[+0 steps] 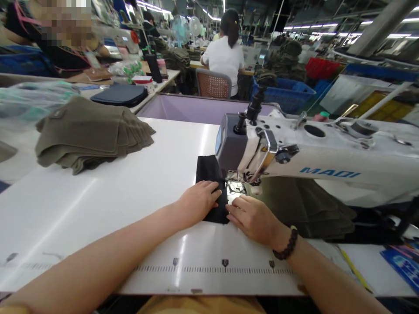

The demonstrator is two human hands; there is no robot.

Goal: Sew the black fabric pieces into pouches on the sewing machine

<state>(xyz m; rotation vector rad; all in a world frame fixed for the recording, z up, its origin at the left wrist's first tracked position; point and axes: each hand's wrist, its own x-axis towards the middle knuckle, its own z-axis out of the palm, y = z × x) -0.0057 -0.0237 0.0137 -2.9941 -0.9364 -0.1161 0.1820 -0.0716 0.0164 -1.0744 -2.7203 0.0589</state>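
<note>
A dark black piece of fabric (207, 166) lies on the white sewing table (108, 209), its right edge by the needle area of the sewing machine (330, 152). My left hand (199, 201) rests flat on the fabric with its fingers stretched out. At the fabric's near right edge, the fingertips of my right hand (257, 218) are bent together on the cloth, just in front of the metal needle plate (236, 188). The machine head partly hides the far side of the fabric.
A stack of olive-brown fabric pieces (88, 131) sits at the left. More olive pieces (301, 207) lie under the machine arm. Beyond the table stand a chair (214, 83) with a seated person, and a blue crate (284, 93). Another person works at the upper left.
</note>
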